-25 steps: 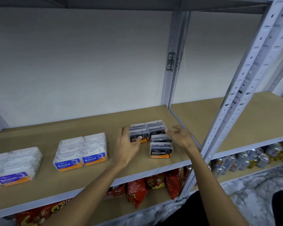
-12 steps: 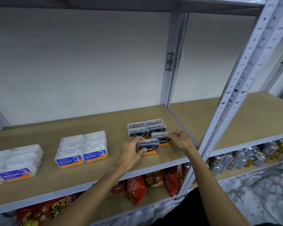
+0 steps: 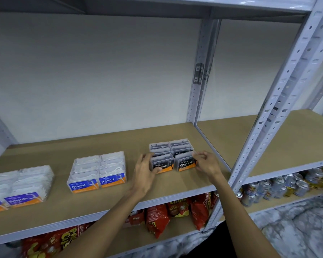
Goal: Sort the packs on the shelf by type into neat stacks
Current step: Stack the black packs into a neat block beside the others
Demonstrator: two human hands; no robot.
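Wooden shelf board (image 3: 119,200) | Charcoal packs (image 3: 172,155) right of Round packs (image 3: 99,170) | left hand (image 3: 145,171) grips front-left Charcoal pack (image 3: 162,163), right hand (image 3: 207,164) pinches front-right Charcoal pack (image 3: 186,161) | front pair's labels face outward, nearly flush behind.

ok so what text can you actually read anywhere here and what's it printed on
"Charcoal": front right dark pack; same word on the front left dark pack, partly hidden by the left hand.
"Round": two white packs, left and right.
"Smooth": white pack at far left.
"Chips": red bag on the lower shelf.
Smaller print on the packs, the other bags and the cans: too blurred to read.
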